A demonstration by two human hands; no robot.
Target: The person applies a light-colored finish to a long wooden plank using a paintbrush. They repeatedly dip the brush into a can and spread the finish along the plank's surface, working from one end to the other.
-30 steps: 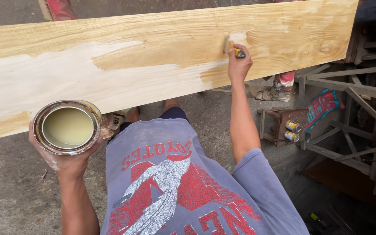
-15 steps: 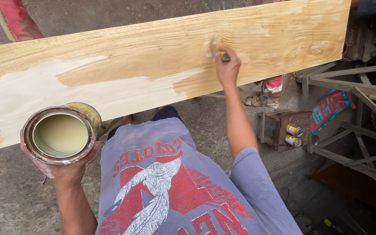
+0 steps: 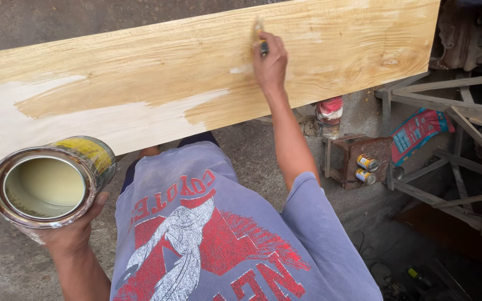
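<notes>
Metal tin [image 3: 48, 184] w/ pale creamy finish sits nearest, tipped toward the camera, gripped from underneath in the left hand [image 3: 71, 231]. Further out, the right hand [image 3: 270, 66] is wrapped tight round a small brush [image 3: 260, 34], bristles pressed on the long wood plank [image 3: 140, 72]. Vs a sec ago the brush has slid left and up along the board, near the top edge now. Right half looks wet and golden, left part and lower strip still pale and dry, so coating's prob a bit past halfway imo. Past the plank: red metal block [image 3: 358, 161] and grey frame [image 3: 453, 106] on the floor.
</notes>
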